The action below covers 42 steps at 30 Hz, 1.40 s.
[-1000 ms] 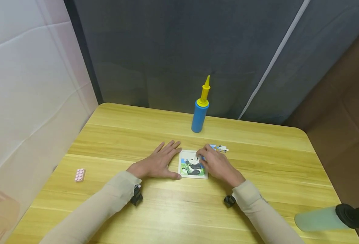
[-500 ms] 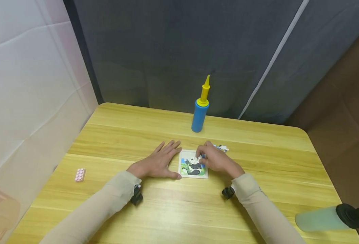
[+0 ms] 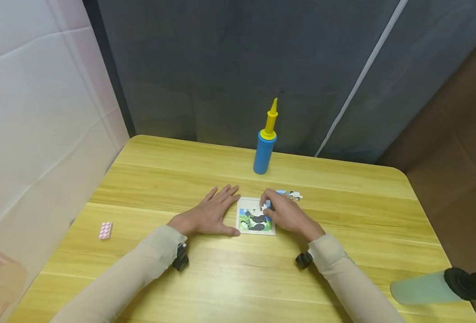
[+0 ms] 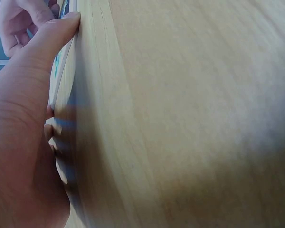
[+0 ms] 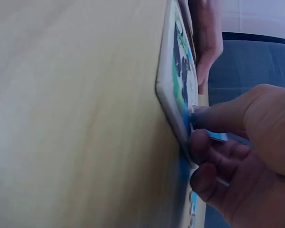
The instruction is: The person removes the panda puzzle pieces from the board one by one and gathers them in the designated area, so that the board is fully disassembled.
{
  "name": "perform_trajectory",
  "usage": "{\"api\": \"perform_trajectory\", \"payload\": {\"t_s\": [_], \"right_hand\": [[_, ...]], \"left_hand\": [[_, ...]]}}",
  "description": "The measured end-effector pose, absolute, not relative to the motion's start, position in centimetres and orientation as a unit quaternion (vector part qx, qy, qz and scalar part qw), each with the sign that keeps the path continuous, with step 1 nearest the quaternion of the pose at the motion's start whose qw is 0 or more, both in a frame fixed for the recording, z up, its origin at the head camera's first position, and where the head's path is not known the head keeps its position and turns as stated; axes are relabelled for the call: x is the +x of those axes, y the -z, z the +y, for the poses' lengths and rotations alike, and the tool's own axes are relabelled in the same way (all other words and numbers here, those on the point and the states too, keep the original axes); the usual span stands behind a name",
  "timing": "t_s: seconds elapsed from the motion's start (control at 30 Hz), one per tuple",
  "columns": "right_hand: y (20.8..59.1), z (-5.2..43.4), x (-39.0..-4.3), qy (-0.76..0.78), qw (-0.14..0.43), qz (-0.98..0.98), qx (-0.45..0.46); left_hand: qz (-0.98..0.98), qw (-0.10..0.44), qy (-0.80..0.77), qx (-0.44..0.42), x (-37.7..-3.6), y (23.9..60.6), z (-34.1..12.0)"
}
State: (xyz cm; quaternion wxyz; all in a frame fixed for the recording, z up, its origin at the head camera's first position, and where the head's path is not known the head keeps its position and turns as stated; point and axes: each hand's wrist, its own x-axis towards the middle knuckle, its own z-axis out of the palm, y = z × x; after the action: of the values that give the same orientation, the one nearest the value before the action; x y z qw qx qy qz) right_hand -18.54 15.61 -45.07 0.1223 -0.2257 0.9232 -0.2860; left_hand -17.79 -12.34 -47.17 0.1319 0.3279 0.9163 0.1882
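Note:
A square panda puzzle in a pale tray lies on the table in the head view, its lower part filled with a panda picture and its upper strip bare. My left hand lies spread flat at the tray's left side, thumb by the near corner and fingers by the far one. Over the tray's right side, my right hand pinches a puzzle piece between thumb and fingers; the fingers hide most of it. Loose puzzle pieces lie just beyond the right hand.
Behind the tray stands a blue and yellow hand pump. A pink toy brick is at the left. A pale green bottle with a black lid lies near the right edge of the wooden table.
My right hand shifts slightly over the tray's upper right, and more of the loose pieces behind it show now. The left hand stays in place.

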Motion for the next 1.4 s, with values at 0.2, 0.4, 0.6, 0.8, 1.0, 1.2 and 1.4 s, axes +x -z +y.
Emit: {"api": "perform_trajectory", "payload": {"t_s": [0.2, 0.4, 0.6, 0.8, 1.0, 1.2, 1.4], "right_hand": [[45.2, 16.2, -18.4, 0.331, 0.086, 0.916, -0.21], [44.6, 17.5, -18.7, 0.355, 0.069, 0.917, -0.168], [43.5, 19.6, -19.2, 0.399, 0.056, 0.907, -0.121], [42.9, 22.1, -19.8, 0.4, 0.039, 0.911, -0.093], [43.3, 24.1, -20.3, 0.38, 0.022, 0.923, -0.06], [44.2, 25.3, -20.5, 0.369, 0.032, 0.928, -0.034], [44.9, 25.9, -20.6, 0.351, 0.04, 0.935, -0.029]], "left_hand": [[0.916, 0.132, -0.191, 0.328, -17.8, 47.0, -12.4], [0.916, 0.132, -0.187, 0.331, -17.8, 47.0, -12.4], [0.914, 0.135, -0.186, 0.333, -17.9, 46.9, -12.4], [0.916, 0.136, -0.184, 0.33, -17.8, 46.9, -12.4], [0.914, 0.136, -0.193, 0.33, -17.8, 46.9, -12.4], [0.913, 0.131, -0.198, 0.331, -17.7, 47.0, -12.4], [0.912, 0.133, -0.202, 0.332, -17.8, 47.1, -12.3]]}}
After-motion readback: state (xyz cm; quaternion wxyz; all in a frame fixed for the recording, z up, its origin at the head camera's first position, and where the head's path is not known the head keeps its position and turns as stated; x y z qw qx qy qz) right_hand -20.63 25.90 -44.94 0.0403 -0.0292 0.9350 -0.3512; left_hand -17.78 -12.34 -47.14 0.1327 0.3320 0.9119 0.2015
